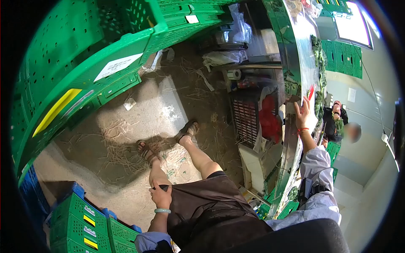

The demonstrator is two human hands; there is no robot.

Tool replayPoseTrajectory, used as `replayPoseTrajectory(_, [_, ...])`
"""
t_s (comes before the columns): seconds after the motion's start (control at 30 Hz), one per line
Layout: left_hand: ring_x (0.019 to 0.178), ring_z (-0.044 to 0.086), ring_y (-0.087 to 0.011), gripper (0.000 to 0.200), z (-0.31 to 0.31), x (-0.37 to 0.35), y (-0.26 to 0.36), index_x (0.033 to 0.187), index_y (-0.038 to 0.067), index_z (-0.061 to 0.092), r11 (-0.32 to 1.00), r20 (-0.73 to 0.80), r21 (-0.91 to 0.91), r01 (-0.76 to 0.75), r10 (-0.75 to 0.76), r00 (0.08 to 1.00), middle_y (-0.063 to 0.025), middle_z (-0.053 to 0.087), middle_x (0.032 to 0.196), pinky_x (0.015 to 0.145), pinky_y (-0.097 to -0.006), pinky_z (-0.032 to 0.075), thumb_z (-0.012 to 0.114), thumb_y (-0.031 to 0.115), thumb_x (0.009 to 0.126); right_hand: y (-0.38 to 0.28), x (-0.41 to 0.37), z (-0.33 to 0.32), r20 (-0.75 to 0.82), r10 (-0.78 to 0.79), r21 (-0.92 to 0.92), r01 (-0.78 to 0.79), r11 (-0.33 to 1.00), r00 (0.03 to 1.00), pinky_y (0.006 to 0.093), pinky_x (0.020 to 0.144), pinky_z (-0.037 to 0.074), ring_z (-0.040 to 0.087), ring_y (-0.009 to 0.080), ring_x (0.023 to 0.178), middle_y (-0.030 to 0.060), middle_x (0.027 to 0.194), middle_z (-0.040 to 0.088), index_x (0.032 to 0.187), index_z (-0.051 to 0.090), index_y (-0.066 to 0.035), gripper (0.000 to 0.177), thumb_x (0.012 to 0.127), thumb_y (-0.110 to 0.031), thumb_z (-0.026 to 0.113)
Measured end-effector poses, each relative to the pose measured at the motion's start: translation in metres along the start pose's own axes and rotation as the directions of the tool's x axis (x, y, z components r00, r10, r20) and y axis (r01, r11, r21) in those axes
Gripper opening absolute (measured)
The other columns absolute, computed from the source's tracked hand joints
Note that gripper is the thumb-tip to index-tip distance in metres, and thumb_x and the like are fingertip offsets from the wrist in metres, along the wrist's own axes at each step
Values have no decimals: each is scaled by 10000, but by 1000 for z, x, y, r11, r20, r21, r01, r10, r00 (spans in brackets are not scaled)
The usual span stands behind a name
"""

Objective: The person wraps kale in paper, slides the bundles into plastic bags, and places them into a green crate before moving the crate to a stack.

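Note:
My left hand [160,197], with a pale green bangle at its wrist, is by my knee at the edge of my brown apron [206,202]. Its fingers curl around something dark; I cannot tell what that is. On the other side, my right hand [303,114], a red cord round its wrist, reaches over the long workbench [291,147]. Its thumb and fingers are apart. A slim red thing [311,92] lies right at the fingertips. Green leafy sprigs [318,55] run along the far side of the bench.
Large green crates [93,46] stand on the left, with more green crates [78,223] at lower left. Dry stalks [116,130] litter the floor around my feet. Beneath the bench are a dark slatted crate [244,120] and a red bag [269,118]. Across it is another person [335,120].

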State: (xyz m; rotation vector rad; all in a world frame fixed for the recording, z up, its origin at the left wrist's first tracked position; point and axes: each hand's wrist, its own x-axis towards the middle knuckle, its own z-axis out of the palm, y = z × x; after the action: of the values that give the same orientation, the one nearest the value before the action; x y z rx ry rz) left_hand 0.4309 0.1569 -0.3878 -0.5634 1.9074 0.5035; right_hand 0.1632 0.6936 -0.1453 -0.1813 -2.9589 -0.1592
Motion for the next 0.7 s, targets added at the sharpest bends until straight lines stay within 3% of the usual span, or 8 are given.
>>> replayPoseTrajectory(0.07, [1048, 551, -446, 943, 6, 4, -1, 1471, 98, 232, 1000, -9, -10, -2, 2, 1000, -324, 436, 1223, 898, -459, 478, 733, 464, 761, 12, 1, 6, -36, -94, 28, 95, 995, 995, 370, 941, 438, 553, 336, 1098, 186, 1204, 558, 1205, 545, 48, 455, 878, -244, 665])
replayPoseTrajectory(0.17, [1097, 529, -450, 920, 4, 3, 2, 1467, 90, 243, 1000, -3, 17, 24, -24, 1000, -339, 398, 1289, 906, -461, 476, 718, 466, 775, 9, -4, 8, -43, -18, 111, 23, 994, 999, 368, 996, 408, 527, 336, 1164, 205, 1251, 541, 1244, 522, 56, 481, 876, -218, 665])
replayPoseTrajectory(0.23, [1125, 522, -442, 908, -8, 2, 9, 1468, 87, 241, 999, 16, 42, 33, -33, 999, -334, 383, 1319, 924, -462, 472, 702, 477, 789, 40, -10, 28, -28, -2, 12, 2, 1000, 1000, 391, 1010, 403, 505, 352, 1200, 208, 1281, 529, 1286, 488, 37, 527, 859, -208, 675])
replayPoseTrajectory(0.3, [1144, 521, -430, 897, -16, -6, 12, 1469, 92, 240, 998, 95, 24, 66, -68, 993, -320, 381, 1331, 944, -460, 469, 691, 487, 802, 25, -4, 20, 62, 60, 59, -63, 996, 996, 403, 1049, 365, 461, 358, 1249, 201, 1346, 490, 1320, 459, 12, 553, 858, -212, 664])
replayPoseTrajectory(0.47, [1187, 489, -476, 895, -26, -3, -16, 1506, 116, 161, 999, 193, 34, -13, 6, 981, -348, 344, 1396, 980, -485, 442, 566, 578, 855, -1, 5, -3, 117, 44, 128, -59, 990, 992, 395, 1027, 402, 455, 333, 1257, 117, 1401, 437, 1276, 466, -1, 554, 823, -239, 680])
replayPoseTrajectory(0.53, [1236, 460, -455, 805, -38, -9, -25, 1498, 118, 230, 993, 315, 8, -116, 108, 943, -325, 409, 1382, 1019, -472, 410, 496, 573, 889, -6, 8, -9, 133, 53, 148, -73, 986, 990, 401, 1012, 416, 463, 329, 1245, 110, 1395, 440, 1258, 479, -1, 551, 820, -268, 682])
replayPoseTrajectory(0.63, [1246, 471, -409, 689, -49, 0, -39, 1441, 99, 376, 953, 206, 115, -280, 253, 945, -279, 492, 1335, 1043, -442, 392, 482, 525, 910, -10, 8, -16, 202, 111, 134, -140, 981, 973, 424, 998, 420, 469, 321, 1230, 98, 1400, 417, 1261, 486, -34, 579, 815, -346, 683])
replayPoseTrajectory(0.7, [1230, 494, -388, 623, -85, -16, -12, 1360, 68, 488, 946, 110, 160, -283, 268, 957, -241, 512, 1334, 1048, -435, 385, 481, 502, 914, -7, 6, -9, 194, 138, 107, -161, 981, 971, 426, 1007, 402, 453, 310, 1244, 88, 1401, 413, 1260, 490, -54, 579, 812, -364, 686])
